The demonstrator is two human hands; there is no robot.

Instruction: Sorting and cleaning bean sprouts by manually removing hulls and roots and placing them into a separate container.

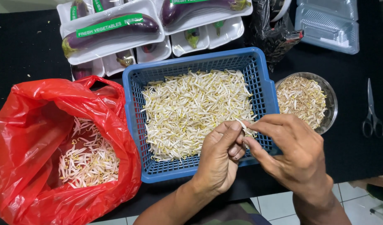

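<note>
The left hand (220, 160) is curled, with thumb and forefinger pinched on a single bean sprout (243, 125). The right hand (289, 152) meets it from the right, its fingertips closed on the same bean sprout. Both hands sit over the near right corner of the blue basket (135, 125).

The blue basket stands at the centre of the black surface (29, 50) and holds a loose layer of pale sprouts (191, 110). Just left of it, touching its side, lies an open red bag (29, 121) with a smaller heap of sprouts (89, 160) inside.

Just right of the basket stands a clear round bowl (332, 100) filled with brownish trimmings (302, 100). Scissors (371, 114) lie closed, well to the right of the bowl.

Behind the basket, white trays (116, 41) hold purple eggplants (116, 29) under film. A crumpled black bag (272, 35) and clear plastic boxes (329, 23) lie at the far right.
</note>
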